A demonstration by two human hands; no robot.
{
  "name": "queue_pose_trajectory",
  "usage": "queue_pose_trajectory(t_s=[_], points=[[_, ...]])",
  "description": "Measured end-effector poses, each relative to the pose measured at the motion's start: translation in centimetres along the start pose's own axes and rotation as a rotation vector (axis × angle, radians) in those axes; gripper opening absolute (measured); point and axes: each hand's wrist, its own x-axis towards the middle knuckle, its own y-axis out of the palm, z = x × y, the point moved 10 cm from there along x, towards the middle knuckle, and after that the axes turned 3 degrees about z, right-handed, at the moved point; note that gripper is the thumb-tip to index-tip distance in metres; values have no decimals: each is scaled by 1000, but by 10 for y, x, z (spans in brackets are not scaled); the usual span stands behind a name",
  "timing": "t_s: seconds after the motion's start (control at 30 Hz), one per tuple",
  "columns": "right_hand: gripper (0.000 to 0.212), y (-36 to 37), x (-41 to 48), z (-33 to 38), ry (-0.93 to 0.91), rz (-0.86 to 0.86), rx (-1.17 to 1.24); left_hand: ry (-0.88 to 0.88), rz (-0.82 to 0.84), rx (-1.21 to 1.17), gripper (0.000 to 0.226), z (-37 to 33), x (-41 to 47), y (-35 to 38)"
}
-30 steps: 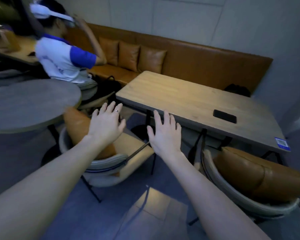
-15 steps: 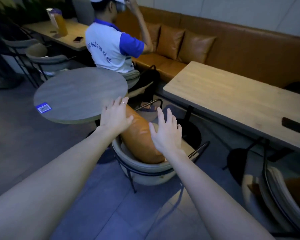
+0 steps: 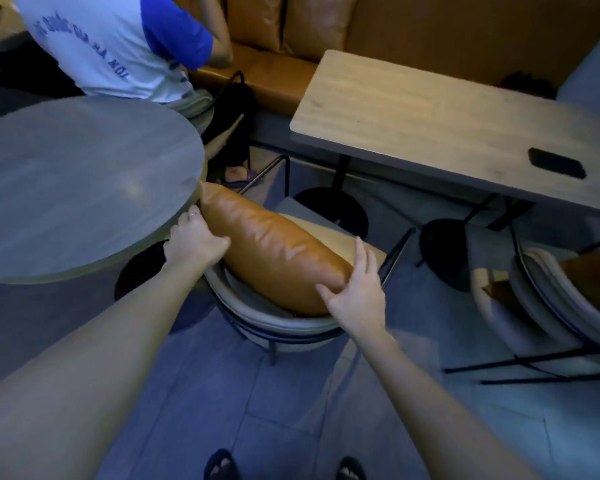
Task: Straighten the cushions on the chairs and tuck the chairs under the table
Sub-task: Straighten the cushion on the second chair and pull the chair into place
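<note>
A tan leather cushion (image 3: 274, 251) lies slanted along the curved back of a grey chair (image 3: 284, 327) just in front of me. My left hand (image 3: 194, 242) grips the cushion's upper left end, next to the round table's rim. My right hand (image 3: 355, 289) clasps its lower right end, fingers wrapped over the top. The chair stands out from the rectangular wooden table (image 3: 440, 119), with its seat facing that table. A second chair (image 3: 548, 306) with a tan cushion (image 3: 596, 282) stands at the right, partly cut off by the frame.
A round grey table (image 3: 73, 181) crowds the chair on the left. A seated person in a white and blue shirt (image 3: 118, 43) is at the back left. An orange bench (image 3: 430, 29) runs along the wall. A black phone (image 3: 556, 163) lies on the wooden table.
Both hands dropped from hovering above the cushion and closed on its two ends. The view has come nearer and tilted further down.
</note>
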Motion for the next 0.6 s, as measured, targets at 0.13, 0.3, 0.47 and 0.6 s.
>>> queue_pose_trajectory(t_s=[0.13, 0.3, 0.47, 0.6], points=[[119, 12, -11, -27, 161, -153, 242, 19, 68, 15, 88, 17, 32, 29], [125, 33, -27, -57, 256, -273, 488, 77, 112, -19, 100, 26, 61, 57], [130, 72, -37, -87, 380, -277, 523, 76, 159, -3, 111, 43, 78, 86], [128, 97, -27, -94, 455, -240, 572, 86, 213, -41, 110, 49, 82, 112]])
